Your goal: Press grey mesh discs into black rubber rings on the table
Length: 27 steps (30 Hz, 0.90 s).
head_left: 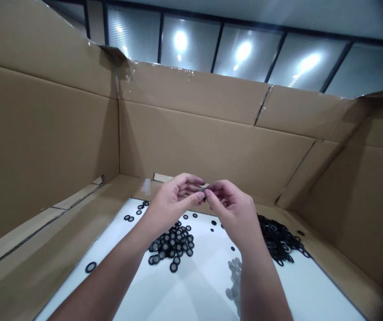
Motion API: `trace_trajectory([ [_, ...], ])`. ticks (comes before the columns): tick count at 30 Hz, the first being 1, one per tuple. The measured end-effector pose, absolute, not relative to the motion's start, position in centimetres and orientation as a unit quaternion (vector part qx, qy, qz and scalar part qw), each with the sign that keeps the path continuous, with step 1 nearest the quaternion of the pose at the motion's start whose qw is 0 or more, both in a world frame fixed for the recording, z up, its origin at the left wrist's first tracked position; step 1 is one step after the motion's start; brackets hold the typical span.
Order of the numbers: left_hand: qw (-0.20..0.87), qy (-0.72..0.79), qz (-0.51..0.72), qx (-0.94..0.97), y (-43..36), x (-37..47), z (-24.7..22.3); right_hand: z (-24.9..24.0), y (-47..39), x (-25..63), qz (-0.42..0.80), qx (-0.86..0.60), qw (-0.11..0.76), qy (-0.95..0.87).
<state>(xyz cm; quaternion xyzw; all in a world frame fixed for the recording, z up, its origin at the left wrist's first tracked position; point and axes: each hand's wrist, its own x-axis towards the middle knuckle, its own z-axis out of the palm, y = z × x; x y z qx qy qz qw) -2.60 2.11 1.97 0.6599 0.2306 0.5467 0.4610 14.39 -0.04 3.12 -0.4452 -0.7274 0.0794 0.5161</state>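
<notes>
My left hand [181,194] and my right hand [229,203] meet in the middle, above the far edge of the white board. A small dark grey piece [203,190] is pinched between the fingertips of both hands; fingers cover most of it, so its shape is unclear. Below my left wrist lies a pile of black rings with grey centres [176,243]. Beyond my right wrist sits a heap of open black rings [278,238]. Pale grey discs [234,278] lie beside my right forearm, which partly covers them.
The white board [178,298] rests inside a large cardboard box, whose back wall [191,138] rises behind my hands. Several loose rings [139,207] lie at the board's far left. One larger black ring [91,267] lies near the left edge. Small black discs [214,223] are scattered mid-board.
</notes>
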Motion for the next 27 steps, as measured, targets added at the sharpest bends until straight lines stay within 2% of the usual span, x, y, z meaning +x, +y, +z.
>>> trace_trajectory([
  [8,0.53,0.199,0.526,0.634,2.2,-3.1,2.1,3.1,0.1,14.6,0.098,-0.403,0.466,-0.782],
  [19,0.551,0.194,0.476,0.657,1.5,-3.9,2.9,2.7,0.5,15.0,0.111,-0.279,0.492,-0.817],
  [27,0.532,0.205,0.353,0.742,1.8,-6.5,3.5,2.2,0.6,14.3,0.07,-0.304,0.4,-0.862],
])
